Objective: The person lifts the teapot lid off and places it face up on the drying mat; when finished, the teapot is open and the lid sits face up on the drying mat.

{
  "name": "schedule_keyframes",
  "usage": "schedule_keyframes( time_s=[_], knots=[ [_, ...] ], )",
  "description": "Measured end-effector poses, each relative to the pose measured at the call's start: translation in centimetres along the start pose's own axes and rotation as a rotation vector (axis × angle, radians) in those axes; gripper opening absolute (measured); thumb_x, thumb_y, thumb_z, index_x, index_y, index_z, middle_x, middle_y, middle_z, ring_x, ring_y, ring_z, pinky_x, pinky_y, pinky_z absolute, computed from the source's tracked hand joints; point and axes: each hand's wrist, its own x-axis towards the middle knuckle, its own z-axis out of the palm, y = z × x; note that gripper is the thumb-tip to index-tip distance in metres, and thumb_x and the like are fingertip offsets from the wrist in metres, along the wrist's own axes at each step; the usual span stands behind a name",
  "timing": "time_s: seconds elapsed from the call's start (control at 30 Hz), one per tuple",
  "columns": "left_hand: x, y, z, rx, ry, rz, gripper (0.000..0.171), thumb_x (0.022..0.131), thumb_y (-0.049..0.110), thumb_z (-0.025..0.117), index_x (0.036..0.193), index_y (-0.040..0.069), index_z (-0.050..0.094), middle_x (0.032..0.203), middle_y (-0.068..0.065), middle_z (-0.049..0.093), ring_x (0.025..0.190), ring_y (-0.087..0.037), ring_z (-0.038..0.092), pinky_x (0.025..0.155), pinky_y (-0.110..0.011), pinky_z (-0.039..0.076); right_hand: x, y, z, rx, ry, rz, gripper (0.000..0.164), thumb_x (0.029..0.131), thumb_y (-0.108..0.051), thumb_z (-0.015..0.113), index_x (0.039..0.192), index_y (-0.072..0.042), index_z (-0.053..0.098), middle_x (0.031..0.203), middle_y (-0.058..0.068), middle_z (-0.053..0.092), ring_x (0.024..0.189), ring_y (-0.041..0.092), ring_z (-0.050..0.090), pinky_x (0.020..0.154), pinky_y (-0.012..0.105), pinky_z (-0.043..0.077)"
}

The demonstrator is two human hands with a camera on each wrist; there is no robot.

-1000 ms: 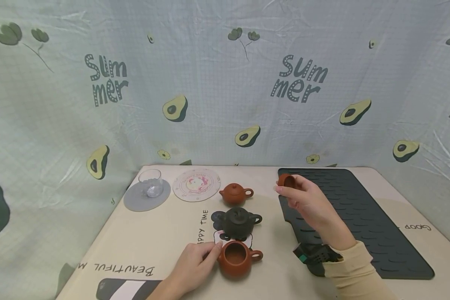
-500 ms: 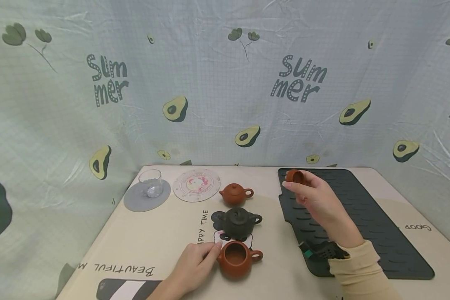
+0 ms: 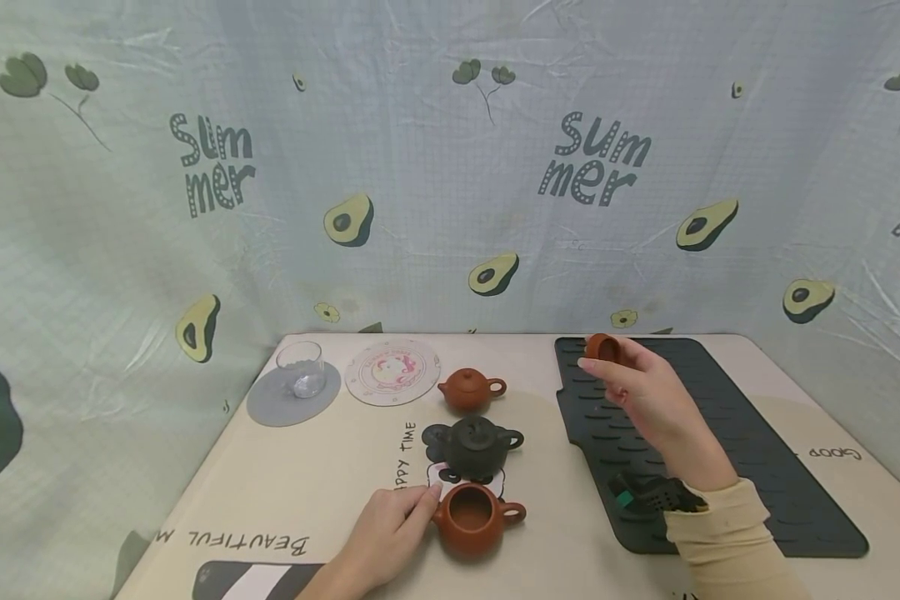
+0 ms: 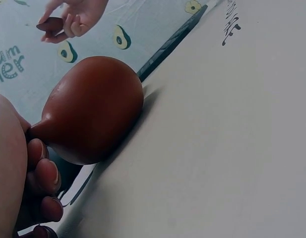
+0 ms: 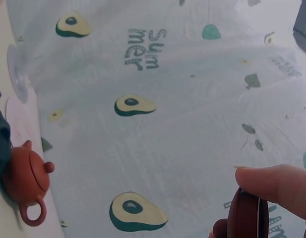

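A reddish-brown teapot (image 3: 467, 540) stands uncovered near the front of the table, its mouth showing and its handle to the right. My left hand (image 3: 388, 527) pinches its spout; the left wrist view shows the teapot's round body (image 4: 98, 109) close up. Raised over the dark mat, my right hand (image 3: 658, 408) holds a small reddish-brown teapot lid (image 3: 604, 348) between thumb and fingers, hollow underside towards me. The right wrist view shows the lid (image 5: 246, 218) edge-on. Behind the uncovered teapot sit a black lidded teapot (image 3: 477, 448) and a smaller reddish-brown lidded teapot (image 3: 468, 390).
A clear glass (image 3: 301, 367) stands on a grey round mat (image 3: 270, 408) at the back left, beside a pink-printed round mat (image 3: 392, 373). The dark ridged mat (image 3: 750, 475) covers the right side. A patterned curtain (image 3: 420, 167) hangs behind the table.
My right hand has moved right and slightly up with the lid, which has turned a little. My left hand and the teapots have stayed in place.
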Motion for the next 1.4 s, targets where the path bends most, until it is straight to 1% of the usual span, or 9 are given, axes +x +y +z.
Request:
schedule_keyframes(
  time_s=[0.13,0.23,0.33,0.4,0.6,0.73,1.03,1.23,1.4],
  knots=[
    [0.0,0.1,-0.1,-0.011,0.002,0.004,0.044,0.108,0.025,0.054,0.064,0.028,0.055,0.056,0.03,0.03,0.054,0.004,0.037,0.053,-0.017,0.03,0.0,0.0,-0.3,-0.012,0.012,0.006,0.062,0.1,-0.025,0.07,0.149,-0.002,0.038,0.115,0.003,0.051,0.084,0.017,0.04,0.069,0.029,0.039],
    [0.0,0.2,-0.1,-0.024,0.01,0.02,0.044,0.108,0.024,0.054,0.064,0.027,0.055,0.056,0.029,0.031,0.053,0.004,0.036,0.051,-0.018,0.03,0.1,0.1,-0.5,-0.016,0.02,0.014,0.068,0.1,-0.025,0.07,0.153,-0.001,0.034,0.119,0.003,0.051,0.089,0.018,0.04,0.071,0.029,0.039],
    [0.0,0.2,-0.1,-0.029,0.016,0.03,0.044,0.107,0.023,0.055,0.064,0.027,0.055,0.056,0.028,0.031,0.053,0.004,0.036,0.051,-0.018,0.03,0.2,0.2,-0.7,-0.011,0.026,0.021,0.069,0.101,-0.025,0.069,0.154,-0.001,0.032,0.123,0.002,0.051,0.093,0.019,0.039,0.072,0.029,0.038],
    [0.0,0.2,-0.1,-0.029,0.014,0.03,0.044,0.107,0.023,0.055,0.064,0.027,0.055,0.056,0.028,0.031,0.053,0.004,0.036,0.051,-0.018,0.03,0.3,0.4,-0.8,-0.003,0.029,0.02,0.066,0.101,-0.024,0.069,0.153,-0.002,0.034,0.122,0.001,0.051,0.093,0.019,0.039,0.072,0.029,0.037],
    [0.1,0.2,-0.2,-0.03,0.014,0.029,0.043,0.107,0.023,0.055,0.064,0.028,0.056,0.056,0.028,0.032,0.053,0.004,0.037,0.052,-0.018,0.031,0.3,0.6,-1.2,0.035,0.034,0.001,0.054,0.1,-0.023,0.069,0.144,-0.009,0.041,0.109,0.001,0.046,0.081,0.015,0.039,0.072,0.031,0.035],
    [0.1,0.2,-0.2,-0.025,0.015,0.029,0.043,0.107,0.023,0.055,0.065,0.029,0.057,0.056,0.028,0.032,0.053,0.004,0.036,0.052,-0.018,0.031,0.4,0.6,-1.4,0.059,0.038,-0.001,0.047,0.1,-0.021,0.069,0.139,-0.012,0.044,0.108,0.001,0.045,0.078,0.014,0.039,0.071,0.031,0.035],
    [0.0,0.0,0.0,-0.016,0.005,0.023,0.043,0.107,0.023,0.055,0.065,0.028,0.057,0.056,0.03,0.031,0.053,0.004,0.036,0.051,-0.017,0.03,0.3,0.7,-1.7,0.122,0.09,0.01,0.05,0.1,-0.019,0.07,0.137,-0.014,0.036,0.119,0.003,0.046,0.075,0.012,0.038,0.071,0.03,0.034],
    [0.0,0.0,0.0,-0.02,-0.001,0.021,0.042,0.108,0.023,0.055,0.066,0.027,0.057,0.056,0.03,0.032,0.054,0.004,0.037,0.052,-0.017,0.031,0.4,0.8,-1.9,0.152,0.101,0.011,0.046,0.099,-0.016,0.07,0.131,-0.014,0.037,0.115,0.001,0.05,0.072,0.012,0.037,0.068,0.029,0.033],
    [0.0,0.0,-0.1,-0.041,-0.007,0.027,0.041,0.108,0.024,0.055,0.067,0.026,0.059,0.057,0.027,0.035,0.054,0.003,0.038,0.052,-0.018,0.032,0.5,0.8,-2.1,0.163,0.123,0.026,0.046,0.099,-0.015,0.071,0.129,-0.015,0.037,0.116,-0.002,0.054,0.07,0.012,0.036,0.067,0.03,0.033]
  ],
)
